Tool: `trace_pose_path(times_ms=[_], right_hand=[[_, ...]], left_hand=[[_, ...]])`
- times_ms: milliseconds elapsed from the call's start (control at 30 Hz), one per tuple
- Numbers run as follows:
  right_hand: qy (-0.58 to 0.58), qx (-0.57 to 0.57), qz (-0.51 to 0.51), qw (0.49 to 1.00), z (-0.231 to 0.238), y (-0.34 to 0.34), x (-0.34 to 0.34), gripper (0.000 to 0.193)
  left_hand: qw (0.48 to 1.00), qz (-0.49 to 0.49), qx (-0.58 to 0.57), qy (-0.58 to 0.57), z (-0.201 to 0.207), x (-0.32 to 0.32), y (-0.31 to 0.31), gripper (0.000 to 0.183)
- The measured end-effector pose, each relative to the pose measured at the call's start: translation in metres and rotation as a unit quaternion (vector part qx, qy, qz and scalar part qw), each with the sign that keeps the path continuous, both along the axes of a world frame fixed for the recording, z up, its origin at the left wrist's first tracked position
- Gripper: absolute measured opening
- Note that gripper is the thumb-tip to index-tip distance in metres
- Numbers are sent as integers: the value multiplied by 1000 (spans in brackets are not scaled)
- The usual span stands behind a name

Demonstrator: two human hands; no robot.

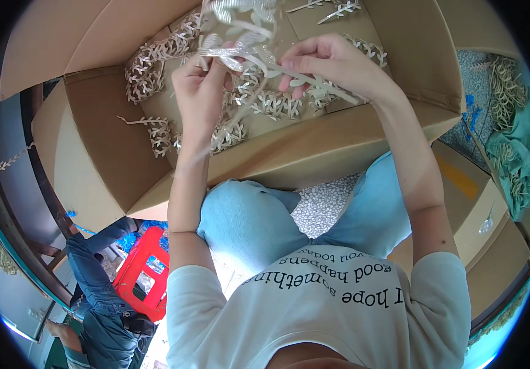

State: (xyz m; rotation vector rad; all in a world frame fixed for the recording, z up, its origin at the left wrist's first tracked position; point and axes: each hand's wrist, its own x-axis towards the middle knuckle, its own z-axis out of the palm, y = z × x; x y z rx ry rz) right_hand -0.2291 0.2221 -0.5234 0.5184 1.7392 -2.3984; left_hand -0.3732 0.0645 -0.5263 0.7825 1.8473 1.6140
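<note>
Over an open cardboard box, my left hand (pixel 200 95) pinches a silvery-white bundle of leaf trim (pixel 240 55), blurred at its top. My right hand (pixel 332 64) is on the other side of the bundle, its fingers curled around a strand that trails down to the right below the wrist. A loose, blurred end hangs between my forearms. More bundles of leaf trim (pixel 277 104) lie on the bottom of the cardboard box (pixel 289 144), some along its left side (pixel 145 74) and a few pieces at the far right (pixel 338 11).
The box's near wall stands just above my knees. To the left, a person in dark clothes (pixel 105 326) sits by a red plastic stool (pixel 145 270). At right are a green cloth sack (pixel 514 147) with beige trim (pixel 507 80) and another cardboard box (pixel 461 178).
</note>
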Motion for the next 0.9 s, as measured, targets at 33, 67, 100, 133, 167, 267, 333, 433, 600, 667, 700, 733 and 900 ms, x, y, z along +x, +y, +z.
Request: trace_pose_path(times_ms=[33, 67, 100, 133, 167, 267, 333, 433, 600, 667, 700, 733, 900], right_hand=[[20, 13, -1, 1000, -1, 0, 1, 25], [41, 25, -3, 999, -2, -1, 1, 25], [41, 24, -2, 999, -1, -1, 1, 25], [46, 21, -5, 999, 0, -1, 0, 26], [50, 17, -7, 999, 1, -1, 0, 26], [60, 11, -17, 998, 3, -1, 0, 26], [59, 0, -21, 998, 3, -2, -1, 26], [61, -4, -24, 998, 3, -2, -2, 27], [66, 10, -20, 998, 3, -2, -1, 27], [62, 9, -17, 998, 2, 0, -1, 27], [62, 9, -17, 998, 2, 0, -1, 27], [57, 4, -19, 998, 3, 0, -1, 26], [56, -9, -19, 998, 3, 0, 0, 26]], left_hand=[[999, 22, 2, -30, 0, -2, 0, 14], [997, 44, 3, -59, 1, -2, -1, 14], [995, 58, 2, -75, 3, -2, -1, 15], [995, 58, 2, -76, 6, -2, 0, 15], [993, 59, 7, -100, 9, -2, 1, 15], [992, 68, -2, -110, 8, -4, 2, 17], [992, 68, -11, -102, 10, -5, 1, 18], [992, 70, 23, -105, 7, -5, 0, 20], [993, 66, 13, -97, 9, -5, 0, 20], [992, 61, 16, -107, 10, -5, 1, 20], [991, 63, 15, -119, 10, -6, 1, 18], [989, 66, 14, -132, 10, -6, 2, 19], [992, 70, 4, -104, 11, -3, 1, 17]])
